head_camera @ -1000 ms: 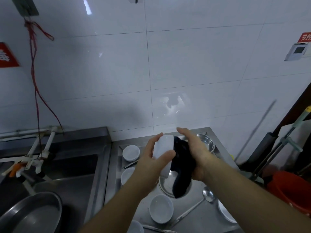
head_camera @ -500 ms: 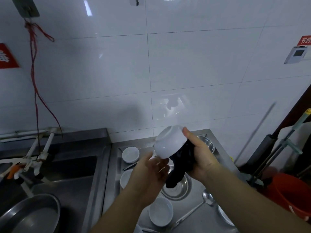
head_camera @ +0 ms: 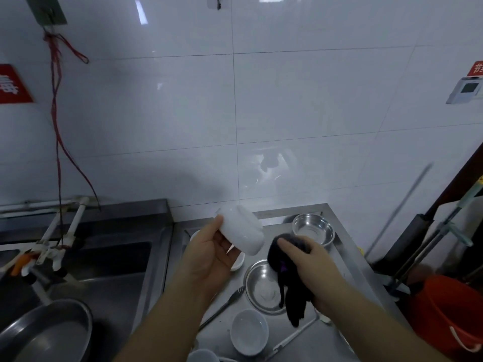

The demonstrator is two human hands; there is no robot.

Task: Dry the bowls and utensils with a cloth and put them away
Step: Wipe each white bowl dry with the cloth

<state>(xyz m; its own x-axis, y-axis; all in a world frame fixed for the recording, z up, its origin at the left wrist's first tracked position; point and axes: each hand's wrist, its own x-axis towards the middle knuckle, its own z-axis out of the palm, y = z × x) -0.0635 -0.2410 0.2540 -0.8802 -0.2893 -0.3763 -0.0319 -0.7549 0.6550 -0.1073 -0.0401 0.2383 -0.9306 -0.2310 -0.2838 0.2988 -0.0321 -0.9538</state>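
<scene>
Currently mid-drying: left hand (head_camera: 209, 254) holds a white bowl (head_camera: 241, 235) tilted above the counter (head_camera: 347, 259) at frame centre, right hand (head_camera: 311, 265) grips the dark cloth (head_camera: 285, 278) just beside it, apart; next move probably needs a storage spot, none identifiable.

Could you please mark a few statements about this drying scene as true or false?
1. The left hand holds a white bowl. True.
2. The dark cloth is inside that bowl. False: it hangs from the right hand, apart from the bowl.
3. A steel bowl sits at the counter's back right. True.
4. The red bucket stands in the sink. False: it is right of the counter.
5. A fork lies on the counter. True.
</scene>
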